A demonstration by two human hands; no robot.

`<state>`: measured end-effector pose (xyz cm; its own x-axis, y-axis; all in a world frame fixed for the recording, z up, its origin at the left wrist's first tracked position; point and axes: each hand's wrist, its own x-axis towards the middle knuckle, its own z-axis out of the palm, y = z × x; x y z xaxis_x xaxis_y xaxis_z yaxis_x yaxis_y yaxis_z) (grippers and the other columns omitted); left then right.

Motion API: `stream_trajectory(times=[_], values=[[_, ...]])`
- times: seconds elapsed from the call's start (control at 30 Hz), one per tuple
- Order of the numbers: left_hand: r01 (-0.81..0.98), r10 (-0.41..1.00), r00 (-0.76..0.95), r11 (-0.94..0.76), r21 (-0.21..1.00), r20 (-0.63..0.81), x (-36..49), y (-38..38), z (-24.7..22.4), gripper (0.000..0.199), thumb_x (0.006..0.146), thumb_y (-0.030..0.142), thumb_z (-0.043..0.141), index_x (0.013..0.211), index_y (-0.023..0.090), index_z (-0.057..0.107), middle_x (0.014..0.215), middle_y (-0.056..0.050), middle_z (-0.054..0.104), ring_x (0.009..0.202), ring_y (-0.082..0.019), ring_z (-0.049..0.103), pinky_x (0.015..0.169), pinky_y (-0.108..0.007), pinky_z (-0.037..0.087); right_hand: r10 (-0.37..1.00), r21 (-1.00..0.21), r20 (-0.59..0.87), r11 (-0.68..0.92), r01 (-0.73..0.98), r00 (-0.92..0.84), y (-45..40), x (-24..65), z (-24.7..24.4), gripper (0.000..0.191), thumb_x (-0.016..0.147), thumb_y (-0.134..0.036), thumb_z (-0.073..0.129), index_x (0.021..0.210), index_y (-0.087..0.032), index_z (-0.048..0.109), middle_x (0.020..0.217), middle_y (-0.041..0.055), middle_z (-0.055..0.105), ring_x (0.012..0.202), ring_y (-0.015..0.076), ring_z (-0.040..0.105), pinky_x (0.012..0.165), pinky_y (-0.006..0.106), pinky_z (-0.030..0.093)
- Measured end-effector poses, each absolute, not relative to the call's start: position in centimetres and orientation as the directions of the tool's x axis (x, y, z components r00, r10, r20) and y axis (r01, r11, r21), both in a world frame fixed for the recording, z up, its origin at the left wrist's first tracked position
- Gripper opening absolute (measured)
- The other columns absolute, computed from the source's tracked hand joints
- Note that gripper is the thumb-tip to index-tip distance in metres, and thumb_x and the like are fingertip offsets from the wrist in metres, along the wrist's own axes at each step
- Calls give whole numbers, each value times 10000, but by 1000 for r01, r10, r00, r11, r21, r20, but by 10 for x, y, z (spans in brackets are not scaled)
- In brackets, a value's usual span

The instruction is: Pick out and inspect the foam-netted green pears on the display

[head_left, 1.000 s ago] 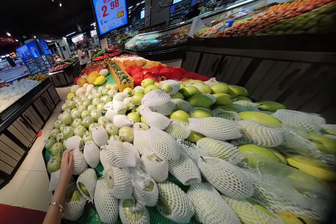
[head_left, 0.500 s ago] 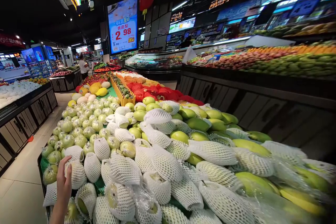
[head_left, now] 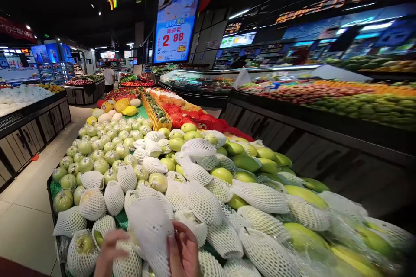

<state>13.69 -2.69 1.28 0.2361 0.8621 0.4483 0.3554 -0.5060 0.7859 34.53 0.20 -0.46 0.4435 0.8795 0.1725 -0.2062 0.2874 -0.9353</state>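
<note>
At the bottom of the frame, left of centre, the right hand [head_left: 182,249] is curling its fingers against the right side of a white foam net sleeve [head_left: 152,229], and the left hand [head_left: 108,252] is pressing on the sleeve's lower left side, blurred, so how tightly either is gripping cannot be told; the sleeve is standing up between the two hands, just above the front edge of the fruit table [head_left: 51,201], and whether fruit is sitting inside it cannot be seen. Around the hands, other netted pears [head_left: 92,203] are lying packed together, touching one another, on green matting. Further up and to the left, bare green pears [head_left: 97,156] are filling the table's far left part, while green mangoes [head_left: 245,162], some in nets, are piling toward the right of the frame. Beyond them, red net bags [head_left: 201,119] and yellow melons [head_left: 121,104] are lying near the centre. A blue price screen [head_left: 175,26] is hanging at the upper middle, showing 2.98, and a person in a white top [head_left: 108,77] is standing far off at the left
</note>
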Motion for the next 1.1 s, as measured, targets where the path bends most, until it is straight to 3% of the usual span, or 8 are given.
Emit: stream_trajectory(times=[0.13,0.23,0.37,0.53,0.67,0.8,0.97,1.1], values=[[265,880,44,-466,844,472,137,-24,39,561,956,626,437,1399,286,494,1313,-138,599,1260,-330,533,1047,-476,436,947,-941,195,254,-222,255,4,343,2,431,752,-554,794,947,-184,691,961,103,728,916,266,682,813,330,564],[296,860,95,-505,811,501,141,-20,54,407,908,610,562,1033,233,653,918,-65,647,873,-230,602,788,-316,487,952,-938,199,253,-236,232,1,335,4,430,760,-582,779,920,-189,708,910,95,726,858,250,685,771,316,571],[366,875,81,-471,802,477,139,-20,50,371,838,552,685,750,211,570,697,2,566,656,-162,526,616,-244,428,951,-937,225,271,-223,211,-1,328,1,415,807,-569,745,975,-190,718,947,103,714,871,239,675,801,319,567],[164,971,-12,-233,959,238,131,-20,34,345,821,521,711,915,195,655,965,-94,690,901,-244,639,818,-317,528,876,-914,175,315,-258,449,0,338,3,318,874,-544,688,876,-226,689,797,28,637,736,168,603,711,233,530],[-70,990,44,-133,989,136,134,-19,32,292,917,513,592,916,222,600,876,-42,641,840,-212,629,810,-308,534,981,-947,173,190,-259,87,-3,346,11,343,906,-522,652,795,-200,694,710,43,639,643,177,619,618,242,539],[-77,997,-38,-69,995,66,138,-22,26,313,908,572,566,935,260,558,946,-67,641,952,-245,632,888,-337,539,897,-896,441,442,-41,34,-6,346,22,281,951,-360,607,733,-208,697,751,49,665,714,166,657,677,198,547],[-88,978,74,201,976,-195,129,-31,25,711,796,766,549,1304,268,556,1491,-164,506,1497,-382,288,1174,-466,344,785,-778,618,618,113,-39,-6,341,25,208,952,-213,548,933,-234,754,879,75,702,799,174,701,734,193,569],[-12,889,408,235,972,-210,119,-35,37,890,751,816,576,1483,327,450,1572,-47,457,1529,-348,232,1238,-491,193,823,-809,568,562,172,-15,-6,342,12,261,930,-163,540,1047,-250,756,928,85,664,857,180,677,786,208,563]])
